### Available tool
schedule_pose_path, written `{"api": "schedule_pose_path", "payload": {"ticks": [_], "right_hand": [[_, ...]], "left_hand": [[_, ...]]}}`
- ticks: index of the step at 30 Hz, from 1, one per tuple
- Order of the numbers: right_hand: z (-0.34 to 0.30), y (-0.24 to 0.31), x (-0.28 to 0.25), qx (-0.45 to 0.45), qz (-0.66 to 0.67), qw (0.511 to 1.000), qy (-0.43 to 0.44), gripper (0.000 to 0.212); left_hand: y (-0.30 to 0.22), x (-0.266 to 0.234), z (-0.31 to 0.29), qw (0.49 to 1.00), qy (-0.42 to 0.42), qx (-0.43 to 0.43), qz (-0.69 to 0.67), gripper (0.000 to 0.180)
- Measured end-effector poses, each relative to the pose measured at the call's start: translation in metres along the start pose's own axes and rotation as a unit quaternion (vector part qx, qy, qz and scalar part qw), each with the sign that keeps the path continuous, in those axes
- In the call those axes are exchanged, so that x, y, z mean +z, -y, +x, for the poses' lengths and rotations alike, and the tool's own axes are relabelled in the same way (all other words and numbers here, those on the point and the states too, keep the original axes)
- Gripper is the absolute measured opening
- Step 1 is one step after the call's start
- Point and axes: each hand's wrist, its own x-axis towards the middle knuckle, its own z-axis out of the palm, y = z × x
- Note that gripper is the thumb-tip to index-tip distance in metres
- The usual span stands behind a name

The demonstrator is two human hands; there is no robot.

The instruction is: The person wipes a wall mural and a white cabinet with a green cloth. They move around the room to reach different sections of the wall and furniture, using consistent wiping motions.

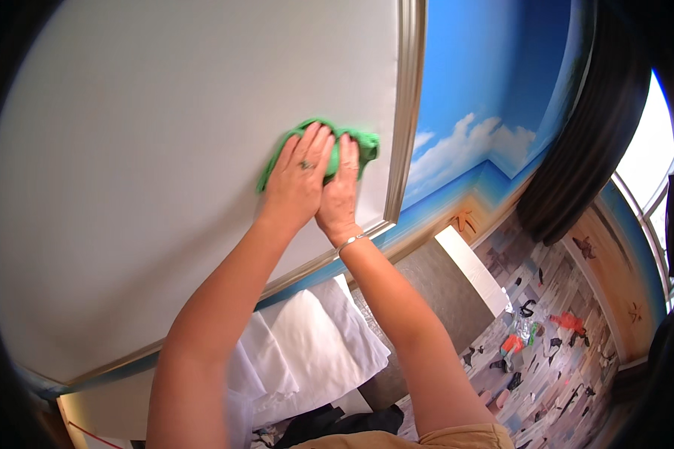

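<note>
A green cloth (369,142) lies pressed and bunched against a large white framed panel (165,112), close to its right edge. My left hand (298,183), with a ring on one finger, holds the cloth's left part against the surface, fingers stretched over it. Beside it my right hand (340,198) presses on the same cloth, its wrist wearing a silver bracelet (350,242). The two hands touch or overlap at their inner sides. The panel's silvery frame (408,112) runs just right of the cloth. Both palms are hidden.
Folded white fabric (314,337) lies below the panel, beside a grey box-like surface (434,292). Loose small items, some orange (569,322), are scattered over the patterned floor (531,374). A dark curtain (591,135) hangs at the right, near a beach-painted wall (464,127).
</note>
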Motion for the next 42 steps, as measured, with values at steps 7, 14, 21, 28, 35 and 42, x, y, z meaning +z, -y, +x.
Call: {"api": "schedule_pose_path", "payload": {"ticks": [7, 14, 21, 28, 35, 42], "right_hand": [[0.111, -0.013, -0.05, -0.267, -0.133, 0.954, 0.041, 0.044], [0.075, -0.063, -0.063, -0.116, -0.219, 0.969, 0.0, 0.07], [0.017, -0.038, -0.044, -0.2, -0.098, 0.972, 0.069, 0.045], [0.039, -0.066, -0.069, -0.144, -0.193, 0.969, 0.046, 0.056], [-0.097, -0.076, -0.027, 0.067, -0.153, 0.985, 0.031, 0.058], [-0.022, -0.071, -0.044, -0.153, -0.106, 0.982, 0.035, 0.039]], "left_hand": [[0.01, -0.004, 0.065, 0.993, -0.099, -0.065, 0.016, 0.063], [-0.02, 0.036, 0.08, 0.997, -0.069, 0.025, -0.026, 0.059], [-0.022, 0.045, -0.012, 0.999, -0.016, -0.045, -0.01, 0.062], [-0.042, 0.066, 0.025, 0.999, -0.032, -0.033, -0.013, 0.069], [-0.065, 0.083, -0.057, 0.995, 0.072, 0.05, -0.053, 0.063], [-0.053, 0.073, -0.03, 0.999, -0.014, -0.038, -0.007, 0.06]]}}
